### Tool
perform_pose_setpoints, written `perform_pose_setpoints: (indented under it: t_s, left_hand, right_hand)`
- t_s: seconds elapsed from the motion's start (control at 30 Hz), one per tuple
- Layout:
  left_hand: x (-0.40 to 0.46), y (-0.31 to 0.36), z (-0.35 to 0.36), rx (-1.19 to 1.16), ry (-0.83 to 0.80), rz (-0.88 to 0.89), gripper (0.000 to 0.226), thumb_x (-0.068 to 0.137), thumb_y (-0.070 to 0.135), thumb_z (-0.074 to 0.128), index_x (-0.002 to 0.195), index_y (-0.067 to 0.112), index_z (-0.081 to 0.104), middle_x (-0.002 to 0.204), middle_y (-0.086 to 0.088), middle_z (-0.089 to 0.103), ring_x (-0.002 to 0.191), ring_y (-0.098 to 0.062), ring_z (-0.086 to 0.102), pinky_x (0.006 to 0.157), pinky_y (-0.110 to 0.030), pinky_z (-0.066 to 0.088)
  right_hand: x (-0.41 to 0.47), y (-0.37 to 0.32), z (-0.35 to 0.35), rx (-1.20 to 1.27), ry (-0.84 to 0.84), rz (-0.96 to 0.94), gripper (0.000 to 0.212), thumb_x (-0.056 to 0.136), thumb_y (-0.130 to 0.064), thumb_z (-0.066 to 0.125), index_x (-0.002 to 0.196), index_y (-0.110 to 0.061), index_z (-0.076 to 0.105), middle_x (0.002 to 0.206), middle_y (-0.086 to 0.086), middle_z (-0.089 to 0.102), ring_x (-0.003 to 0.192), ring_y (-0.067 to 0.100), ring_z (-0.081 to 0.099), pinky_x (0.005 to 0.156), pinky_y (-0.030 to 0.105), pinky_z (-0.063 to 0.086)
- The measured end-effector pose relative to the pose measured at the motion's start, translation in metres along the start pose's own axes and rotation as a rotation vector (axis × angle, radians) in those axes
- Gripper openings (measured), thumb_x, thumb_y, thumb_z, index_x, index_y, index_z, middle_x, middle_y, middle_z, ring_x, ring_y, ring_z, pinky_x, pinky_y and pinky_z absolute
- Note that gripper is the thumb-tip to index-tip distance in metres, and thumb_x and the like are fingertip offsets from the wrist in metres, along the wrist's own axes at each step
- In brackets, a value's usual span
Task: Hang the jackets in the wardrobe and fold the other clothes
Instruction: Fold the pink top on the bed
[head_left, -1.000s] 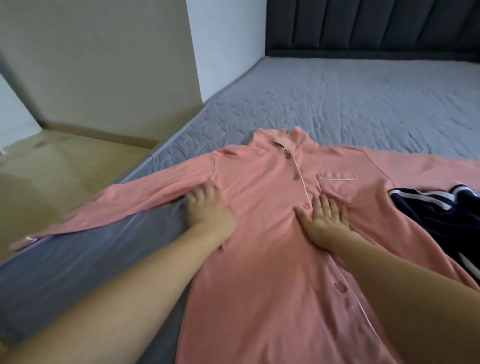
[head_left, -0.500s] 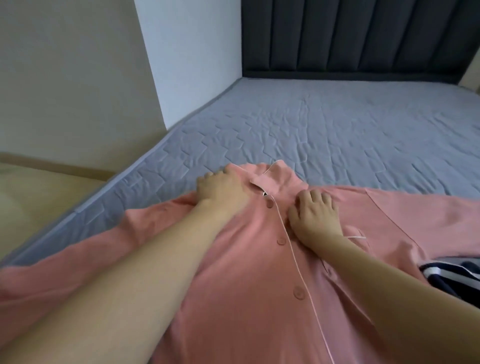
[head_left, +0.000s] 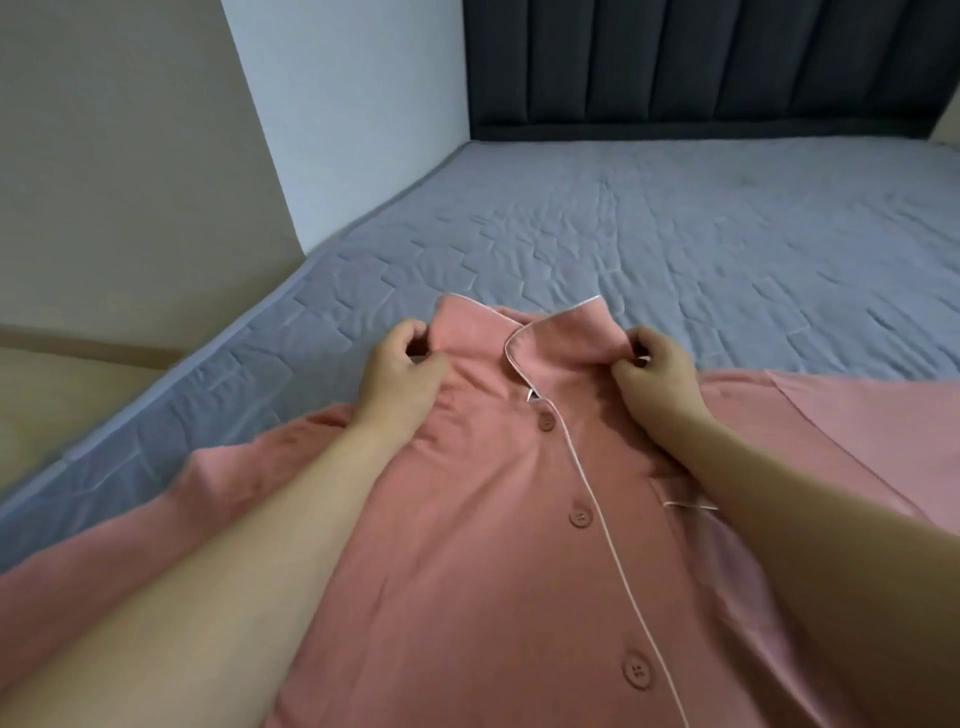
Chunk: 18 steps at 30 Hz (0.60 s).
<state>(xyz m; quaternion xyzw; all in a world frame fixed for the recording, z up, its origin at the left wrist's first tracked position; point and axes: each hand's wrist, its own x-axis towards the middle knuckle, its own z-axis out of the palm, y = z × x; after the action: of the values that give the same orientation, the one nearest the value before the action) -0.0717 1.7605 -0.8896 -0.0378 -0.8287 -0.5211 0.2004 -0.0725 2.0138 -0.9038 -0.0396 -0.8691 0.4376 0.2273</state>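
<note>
On the grey mattress (head_left: 675, 249) we have one pink pyjama shirt (head_left: 467, 545) lying front up, three buttons showing. Our left hand (head_left: 400, 379) and right hand (head_left: 654, 379) each pinch a side of its collar (head_left: 519, 332) with curled fingers.

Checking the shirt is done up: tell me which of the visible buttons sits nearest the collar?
The top button, just below the collar between both hands; the other two lie lower down the front.
</note>
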Motion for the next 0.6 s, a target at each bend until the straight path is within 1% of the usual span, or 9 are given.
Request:
perform_pose_setpoints:
  t_s: [0.03, 0.1, 0.2, 0.27, 0.37, 0.43, 0.47, 0.53, 0.6]
  left_hand:
    - [-0.006, 0.014, -0.01, -0.023, 0.004, 0.078, 0.008, 0.073, 0.008, 0.059, 0.078, 0.014, 0.057, 0.071, 0.012, 0.059, 0.067, -0.005, 0.052, 0.071, -0.025, 0.045]
    - [-0.027, 0.036, -0.031, 0.043, -0.07, 0.217, 0.015, 0.07, 0.013, 0.058, 0.082, 0.022, 0.058, 0.079, 0.017, 0.064, 0.071, -0.001, 0.058, 0.07, -0.017, 0.046]
    - [-0.069, 0.053, -0.055, 0.161, -0.297, 0.438, 0.031, 0.069, 0.008, 0.056, 0.096, 0.022, 0.064, 0.098, 0.012, 0.065, 0.09, -0.013, 0.064, 0.082, -0.026, 0.051]
    - [-0.093, 0.056, -0.065, 0.353, -0.503, 0.514, 0.032, 0.066, 0.005, 0.05, 0.091, 0.016, 0.068, 0.113, 0.006, 0.064, 0.107, -0.015, 0.059, 0.095, -0.033, 0.045]
    - [-0.118, 0.063, -0.068, 0.352, -0.661, 0.282, 0.041, 0.057, 0.006, 0.037, 0.08, 0.015, 0.07, 0.119, 0.005, 0.064, 0.114, -0.011, 0.054, 0.101, -0.027, 0.038]
    - [-0.12, 0.068, -0.055, 0.273, -0.556, 0.237, 0.043, 0.062, 0.009, 0.038, 0.092, 0.013, 0.07, 0.114, 0.004, 0.065, 0.106, -0.013, 0.059, 0.097, -0.029, 0.041]
    - [-0.118, 0.071, -0.045, 0.337, -0.51, 0.249, 0.045, 0.069, 0.014, 0.04, 0.105, 0.016, 0.067, 0.12, 0.004, 0.063, 0.112, -0.014, 0.057, 0.103, -0.033, 0.038]
    - [-0.116, 0.063, -0.023, 0.595, -0.518, 0.184, 0.048, 0.09, 0.032, 0.039, 0.137, 0.026, 0.048, 0.147, 0.005, 0.043, 0.139, -0.015, 0.035, 0.118, -0.048, 0.018]
    - [-0.117, 0.042, -0.007, 0.802, -0.588, 0.006, 0.059, 0.098, 0.053, 0.024, 0.153, 0.033, 0.018, 0.161, 0.012, 0.012, 0.149, -0.012, 0.004, 0.115, -0.059, -0.007]
  right_hand:
    - [-0.003, -0.009, -0.009, 0.075, -0.014, 0.03, 0.013, 0.074, 0.002, 0.049, 0.08, -0.007, 0.058, 0.077, 0.014, 0.064, 0.081, 0.037, 0.059, 0.078, 0.049, 0.048]
    - [-0.015, -0.024, -0.032, 0.094, -0.014, -0.031, 0.02, 0.069, 0.009, 0.044, 0.077, -0.006, 0.056, 0.078, 0.011, 0.061, 0.081, 0.034, 0.057, 0.072, 0.04, 0.044]
    - [-0.05, -0.035, -0.076, -0.064, -0.035, -0.256, 0.032, 0.063, 0.018, 0.05, 0.08, -0.005, 0.065, 0.09, 0.004, 0.062, 0.085, 0.022, 0.056, 0.073, 0.026, 0.037]
    - [-0.08, -0.033, -0.104, -0.201, -0.092, -0.333, 0.03, 0.061, 0.019, 0.06, 0.071, -0.007, 0.07, 0.099, 0.005, 0.066, 0.09, 0.026, 0.061, 0.08, 0.028, 0.042]
    - [-0.11, -0.036, -0.13, -0.391, -0.158, -0.298, 0.029, 0.064, 0.013, 0.062, 0.079, -0.007, 0.074, 0.111, 0.011, 0.068, 0.101, 0.033, 0.063, 0.093, 0.038, 0.045]
    - [-0.114, -0.052, -0.12, -0.456, -0.182, -0.262, 0.032, 0.079, -0.001, 0.057, 0.109, -0.006, 0.069, 0.127, 0.011, 0.061, 0.114, 0.031, 0.057, 0.099, 0.038, 0.041]
    - [-0.111, -0.06, -0.107, -0.498, -0.258, -0.22, 0.039, 0.088, -0.012, 0.052, 0.126, -0.007, 0.059, 0.138, 0.011, 0.052, 0.123, 0.031, 0.051, 0.105, 0.04, 0.036]
    - [-0.109, -0.069, -0.072, -0.663, -0.494, -0.078, 0.055, 0.099, -0.039, 0.032, 0.148, -0.013, 0.031, 0.156, 0.012, 0.024, 0.141, 0.034, 0.027, 0.115, 0.053, 0.018]
    - [-0.114, -0.059, -0.04, -0.778, -0.619, 0.058, 0.067, 0.097, -0.059, 0.016, 0.154, -0.023, 0.014, 0.161, 0.012, 0.004, 0.146, 0.04, 0.006, 0.115, 0.06, 0.001]
